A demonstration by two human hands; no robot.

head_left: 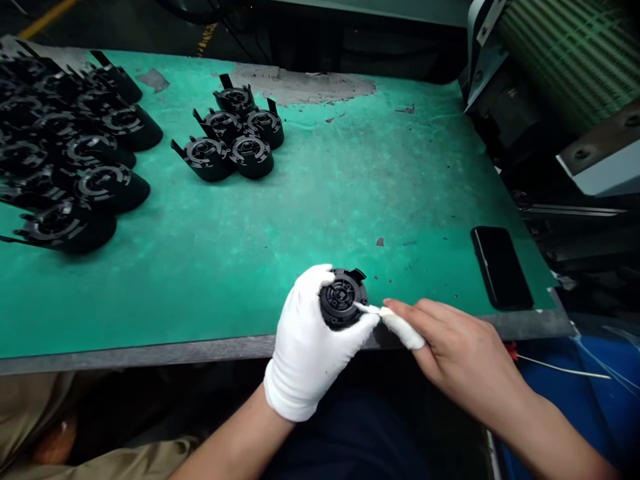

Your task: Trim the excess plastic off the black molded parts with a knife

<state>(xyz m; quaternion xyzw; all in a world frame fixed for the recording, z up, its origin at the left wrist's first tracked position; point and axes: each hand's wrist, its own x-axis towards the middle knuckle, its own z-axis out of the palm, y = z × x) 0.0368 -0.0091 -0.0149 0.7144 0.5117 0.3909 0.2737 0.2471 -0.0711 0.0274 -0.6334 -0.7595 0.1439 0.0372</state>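
Note:
My left hand (313, 333), in a white glove, is wrapped round a black round plastic part (344, 293) at the table's front edge. The part's ringed face is turned up, and a small tab sticks out at its top. My right hand (457, 337) is bare except for a white cover on the thumb. Between its thumb and forefinger is a slim, pale-tipped tool (367, 308). The tip of this tool reaches the right side of the part's face; most of its handle is hidden by the fingers, so its exact kind cannot be made out.
Several black plastic housings (250, 157) stand grouped on the green tabletop (350, 193), with a larger cluster (107, 187) at the left. A black phone (503, 267) lies at the right edge. Machinery with a green mesh belt (575, 47) rises at the right. A blue bin (590, 380) sits below.

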